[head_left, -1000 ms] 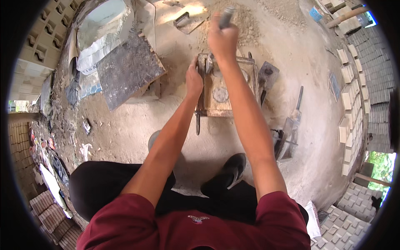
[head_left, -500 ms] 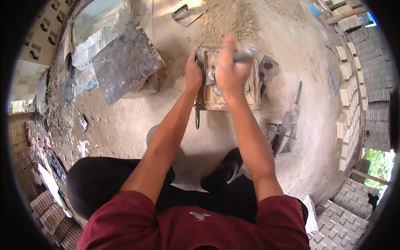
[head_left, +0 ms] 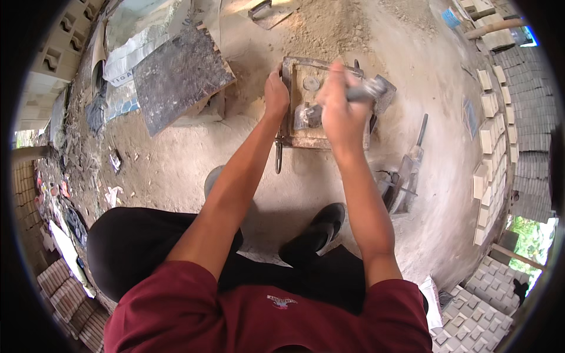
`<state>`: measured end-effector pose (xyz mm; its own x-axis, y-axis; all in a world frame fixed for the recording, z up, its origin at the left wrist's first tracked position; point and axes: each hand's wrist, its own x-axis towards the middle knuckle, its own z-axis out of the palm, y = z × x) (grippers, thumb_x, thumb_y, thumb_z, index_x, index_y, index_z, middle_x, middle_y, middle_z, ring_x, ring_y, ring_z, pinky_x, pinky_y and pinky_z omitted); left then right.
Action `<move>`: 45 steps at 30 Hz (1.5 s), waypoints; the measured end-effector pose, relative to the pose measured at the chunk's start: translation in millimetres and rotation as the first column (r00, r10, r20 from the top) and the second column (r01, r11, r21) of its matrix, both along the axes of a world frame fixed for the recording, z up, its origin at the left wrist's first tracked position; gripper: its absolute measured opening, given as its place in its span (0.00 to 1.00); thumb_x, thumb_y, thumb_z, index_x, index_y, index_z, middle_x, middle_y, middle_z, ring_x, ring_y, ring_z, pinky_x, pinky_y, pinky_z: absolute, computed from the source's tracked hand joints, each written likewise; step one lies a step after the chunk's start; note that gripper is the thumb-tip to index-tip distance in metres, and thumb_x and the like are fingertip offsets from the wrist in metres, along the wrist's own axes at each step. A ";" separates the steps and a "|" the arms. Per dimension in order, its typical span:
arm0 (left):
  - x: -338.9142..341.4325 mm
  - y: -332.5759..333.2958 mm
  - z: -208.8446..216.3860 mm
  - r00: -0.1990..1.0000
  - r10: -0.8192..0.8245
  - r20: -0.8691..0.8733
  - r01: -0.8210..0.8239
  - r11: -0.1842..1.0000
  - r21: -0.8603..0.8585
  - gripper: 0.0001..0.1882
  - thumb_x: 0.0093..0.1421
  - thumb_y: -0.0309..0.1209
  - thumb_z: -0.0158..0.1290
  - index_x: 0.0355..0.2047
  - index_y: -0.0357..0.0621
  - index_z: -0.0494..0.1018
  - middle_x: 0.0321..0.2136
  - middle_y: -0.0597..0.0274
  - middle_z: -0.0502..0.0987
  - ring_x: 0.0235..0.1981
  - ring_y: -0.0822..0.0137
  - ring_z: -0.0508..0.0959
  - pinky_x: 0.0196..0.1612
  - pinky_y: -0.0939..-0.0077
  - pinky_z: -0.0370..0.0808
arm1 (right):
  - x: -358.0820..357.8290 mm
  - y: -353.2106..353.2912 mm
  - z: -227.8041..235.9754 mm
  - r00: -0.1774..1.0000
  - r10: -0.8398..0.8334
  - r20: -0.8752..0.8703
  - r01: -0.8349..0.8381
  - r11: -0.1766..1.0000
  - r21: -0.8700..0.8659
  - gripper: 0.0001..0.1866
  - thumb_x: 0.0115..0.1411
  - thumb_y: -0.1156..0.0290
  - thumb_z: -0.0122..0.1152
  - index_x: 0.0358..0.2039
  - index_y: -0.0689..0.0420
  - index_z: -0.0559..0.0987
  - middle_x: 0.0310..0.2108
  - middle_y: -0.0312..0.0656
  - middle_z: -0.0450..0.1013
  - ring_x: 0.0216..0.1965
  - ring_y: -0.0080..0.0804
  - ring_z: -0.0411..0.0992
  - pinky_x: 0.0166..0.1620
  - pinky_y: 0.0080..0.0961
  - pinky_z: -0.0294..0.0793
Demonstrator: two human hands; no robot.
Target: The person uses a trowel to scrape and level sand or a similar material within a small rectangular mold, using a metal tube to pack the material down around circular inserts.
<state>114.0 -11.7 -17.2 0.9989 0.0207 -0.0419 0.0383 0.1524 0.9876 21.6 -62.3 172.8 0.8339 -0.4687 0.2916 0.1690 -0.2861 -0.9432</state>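
Observation:
A square mould with a raised frame (head_left: 312,143) lies on the floor in front of me, pale tan inside with round raised shapes. My left hand (head_left: 276,97) rests along its left outer side, fingers stretched out against the frame. Above the mould's right half, my right hand (head_left: 340,117) is closed around the shaft of a hammer-like tool (head_left: 306,116). A lumpy metal head shows left of the fist, over the mould. The tool's grey cylindrical end sticks out to the right, blurred by motion. Whether the head touches the mould I cannot tell.
A metal loop (head_left: 278,159) hangs at the mould's near left corner. A dark flat board (head_left: 176,82) stands to the left. Trowels (head_left: 385,94) lie right and beyond, near a sand heap (head_left: 329,26). A long-handled metal tool (head_left: 412,165) and stacked blocks (head_left: 488,141) are at right.
My right hand and the tool have shifted right and slightly nearer to me. The left hand stays against the mould's side. The whole view has shifted slightly.

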 end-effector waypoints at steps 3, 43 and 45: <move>-7.2 7.4 -3.3 1.000 -0.002 -0.024 0.003 0.999 0.038 0.29 0.66 0.37 0.27 0.52 0.28 0.70 0.44 0.44 0.78 0.49 0.54 0.75 0.55 0.67 0.66 | -3.0 6.2 1.9 0.990 0.096 -0.105 -0.086 0.992 0.095 0.26 0.69 0.59 0.50 0.13 0.52 0.63 0.11 0.27 0.59 0.14 0.13 0.52 0.19 0.19 0.48; -6.7 2.6 -9.9 0.997 0.027 -0.070 -0.025 0.999 0.031 0.28 0.65 0.38 0.28 0.50 0.32 0.73 0.40 0.48 0.78 0.44 0.56 0.75 0.52 0.67 0.66 | -31.1 -45.6 16.6 0.753 0.652 0.091 -0.642 0.695 0.325 0.19 0.64 0.67 0.53 0.16 0.57 0.68 0.12 0.26 0.58 0.14 0.14 0.52 0.19 0.19 0.48; -5.7 9.0 -12.4 0.996 0.011 -0.086 -0.008 0.999 0.038 0.28 0.65 0.38 0.28 0.49 0.32 0.73 0.40 0.48 0.78 0.44 0.57 0.75 0.52 0.68 0.66 | -34.1 -42.8 18.9 0.794 0.598 -0.110 -0.538 0.776 0.330 0.18 0.63 0.68 0.52 0.15 0.56 0.66 0.13 0.26 0.58 0.15 0.14 0.52 0.20 0.19 0.48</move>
